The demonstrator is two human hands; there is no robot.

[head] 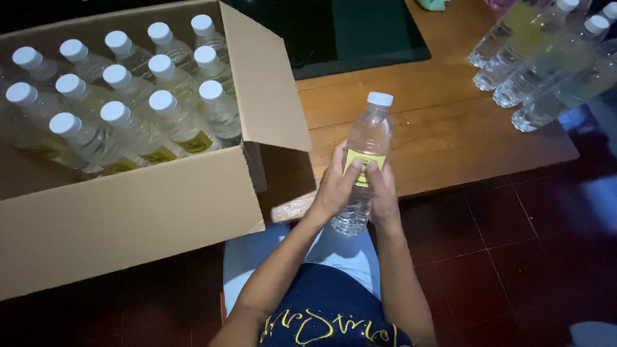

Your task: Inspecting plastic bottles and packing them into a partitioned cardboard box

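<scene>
Head view, both hands [360,189] gripping bottle [364,160], bottle-filled carton [128,212] left

Wooden table [443,138] bears bottles [546,64], dark mat [347,32]

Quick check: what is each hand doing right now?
Left hand: closed around the clear plastic bottle, thumb on its yellow label.
Right hand: also gripping the same bottle from the other side.
</scene>
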